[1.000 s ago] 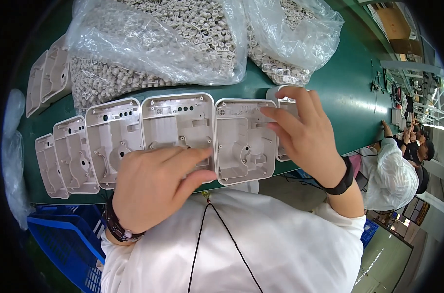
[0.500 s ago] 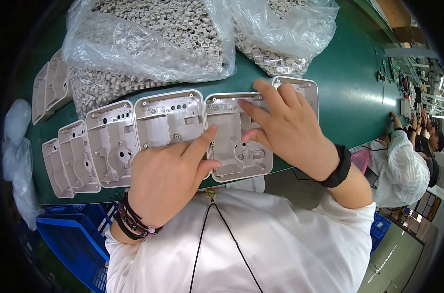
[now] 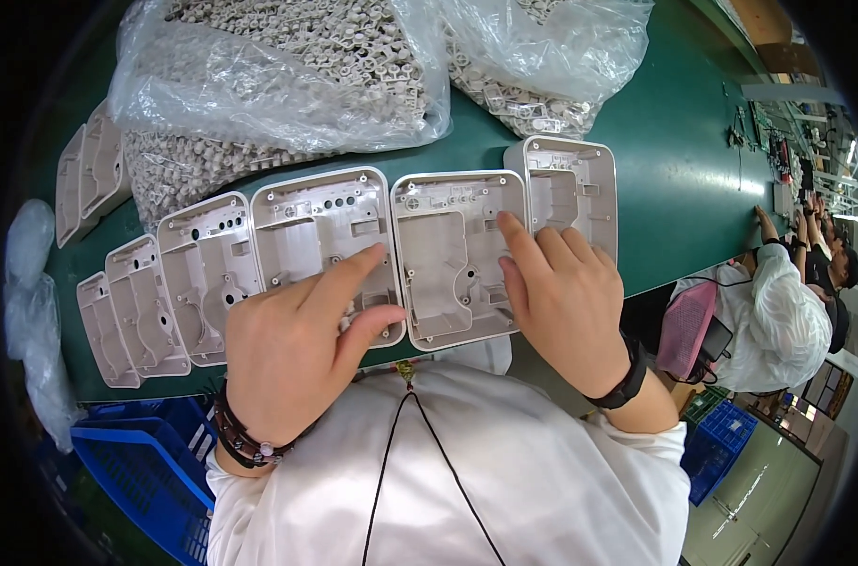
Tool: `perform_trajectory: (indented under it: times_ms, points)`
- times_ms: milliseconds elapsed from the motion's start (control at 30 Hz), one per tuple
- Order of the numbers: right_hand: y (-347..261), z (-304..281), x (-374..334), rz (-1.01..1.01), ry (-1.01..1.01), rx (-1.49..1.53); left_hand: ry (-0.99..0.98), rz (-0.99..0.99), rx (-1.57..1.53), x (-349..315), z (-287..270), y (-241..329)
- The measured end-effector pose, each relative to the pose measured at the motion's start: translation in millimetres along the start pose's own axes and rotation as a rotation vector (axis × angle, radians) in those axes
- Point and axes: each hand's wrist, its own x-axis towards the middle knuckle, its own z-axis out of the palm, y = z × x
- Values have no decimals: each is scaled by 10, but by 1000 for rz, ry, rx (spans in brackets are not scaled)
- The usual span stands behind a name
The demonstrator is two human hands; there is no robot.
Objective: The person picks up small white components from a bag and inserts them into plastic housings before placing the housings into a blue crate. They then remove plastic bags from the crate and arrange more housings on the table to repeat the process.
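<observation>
A row of several light grey plastic housings, shaped like open shells with inner ribs and round holes, runs across the bench. Over the housing in the middle (image 3: 434,269), my right hand (image 3: 566,307) has its index finger stretched to the right inner side and its thumb apart; whether the fingertip touches cannot be made out. My left hand (image 3: 297,335) lies over the lower part of the neighbouring housing (image 3: 302,245), index finger and thumb spread near its right wall. Neither hand visibly holds anything. One more housing (image 3: 552,198) stands at the right end, set farther back.
Large clear plastic bags of small grey parts (image 3: 372,85) sit behind the row on the green bench (image 3: 679,141). Two more housings (image 3: 99,170) stand at the far left. Blue crates (image 3: 146,472) are below the bench edge. Other people sit farther along at right.
My right hand has drawn back toward me from the middle housing's top edge, uncovering its upper part and the right-end housing. My left hand has shifted slightly left, off the middle housing.
</observation>
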Motion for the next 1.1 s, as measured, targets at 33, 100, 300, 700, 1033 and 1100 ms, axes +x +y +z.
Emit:
perform_trajectory:
  times_ms: [33, 100, 300, 700, 1033, 1100]
  points:
    - [17, 35, -14, 19, 49, 12, 17, -9, -19, -1, -10, -3]
    - [76, 58, -72, 47, 67, 33, 33, -18, -37, 2, -37, -11]
    - [565, 54, -318, 302, 78, -17, 259, -263, 3, -167, -233, -351]
    - [2080, 58, -68, 354, 444, -203, 448, -904, 393, -1001, -891, -1386]
    - [-197, -32, 218, -273, -31, 512, 244, -916, 467, -863, -685, -1279]
    - [-231, -19, 226, -306, -92, 558, 208, -895, 457, -759, -663, -1152]
